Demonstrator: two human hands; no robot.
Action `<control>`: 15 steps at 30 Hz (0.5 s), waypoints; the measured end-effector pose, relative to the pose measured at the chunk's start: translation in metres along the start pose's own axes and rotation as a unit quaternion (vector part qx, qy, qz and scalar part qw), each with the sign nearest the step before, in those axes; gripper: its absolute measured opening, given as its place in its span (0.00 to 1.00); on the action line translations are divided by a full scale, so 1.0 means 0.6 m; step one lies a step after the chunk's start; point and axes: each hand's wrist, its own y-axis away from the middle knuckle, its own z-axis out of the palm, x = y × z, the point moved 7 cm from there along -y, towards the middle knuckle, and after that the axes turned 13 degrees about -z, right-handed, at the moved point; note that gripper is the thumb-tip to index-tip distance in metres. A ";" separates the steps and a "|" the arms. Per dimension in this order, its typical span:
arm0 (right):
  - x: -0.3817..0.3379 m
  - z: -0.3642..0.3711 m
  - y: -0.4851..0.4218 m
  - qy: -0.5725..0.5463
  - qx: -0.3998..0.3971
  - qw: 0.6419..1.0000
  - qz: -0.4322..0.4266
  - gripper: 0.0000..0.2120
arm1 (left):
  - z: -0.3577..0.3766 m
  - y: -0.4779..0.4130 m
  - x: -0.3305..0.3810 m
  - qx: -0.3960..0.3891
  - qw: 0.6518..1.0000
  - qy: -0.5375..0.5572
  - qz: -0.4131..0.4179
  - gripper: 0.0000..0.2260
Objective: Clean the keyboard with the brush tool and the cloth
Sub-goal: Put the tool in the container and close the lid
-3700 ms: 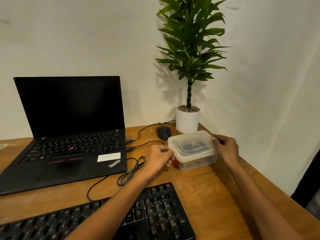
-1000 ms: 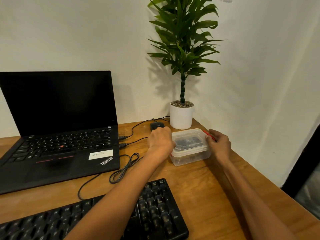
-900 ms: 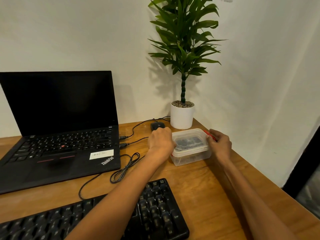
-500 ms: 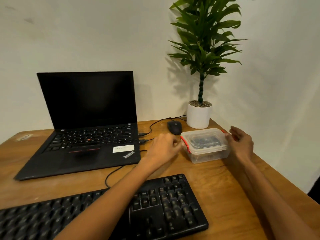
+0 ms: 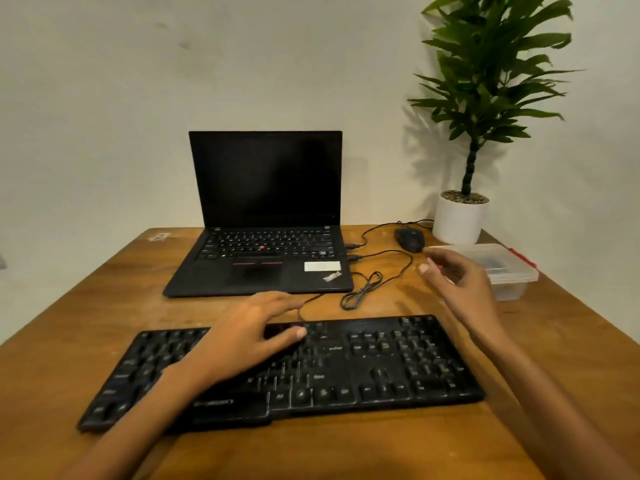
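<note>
A wooden table (image 5: 86, 299) is standing against a pale wall, carrying an open ThinkPad laptop (image 5: 266, 237), a wired mouse (image 5: 410, 239), a potted plant (image 5: 459, 220) and a looped cable (image 5: 363, 289). The black keyboard (image 5: 381, 362) is lying across the near edge, slightly skewed. The left hand (image 5: 249, 337) is spreading relaxed fingers over the keyboard's upper middle rows and gripping nothing; whether it is pressing the keys is unclear. The right hand (image 5: 460, 282) is hanging in the air between the keyboard and a clear lidded container (image 5: 512, 271) with red clips, its fingers loosely bent and, as far as the blur allows, holding nothing. Neither the brush tool nor the cloth is lying in the open; something dark is showing inside the container, so they are probably there. The step looks like steadying the keyboard while fetching a tool: keeping the left palm flat to stop sliding, and opening the lid with the right without snagging the cable.
</note>
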 end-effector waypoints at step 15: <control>-0.126 0.173 0.176 0.201 -0.268 0.937 -0.094 0.33 | -0.029 0.172 -0.111 0.014 0.993 -0.083 -0.078 0.38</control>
